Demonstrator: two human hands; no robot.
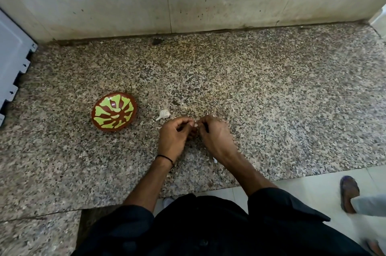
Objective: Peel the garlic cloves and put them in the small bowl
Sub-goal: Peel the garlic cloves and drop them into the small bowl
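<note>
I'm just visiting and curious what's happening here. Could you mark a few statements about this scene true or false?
1. The small bowl sits to the left of the left hand. True.
2. The bowl is plain white. False: it is brown with a green pattern.
3. A garlic clove lies on the counter between bowl and left hand. True.
4. The hands lie flat and far apart. False: left hand and right hand meet, pinching a small pale piece.

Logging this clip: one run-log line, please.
left hand, right hand: pinch garlic clove | second clove: granite countertop, beside small bowl | bowl: no cloves visible
</note>
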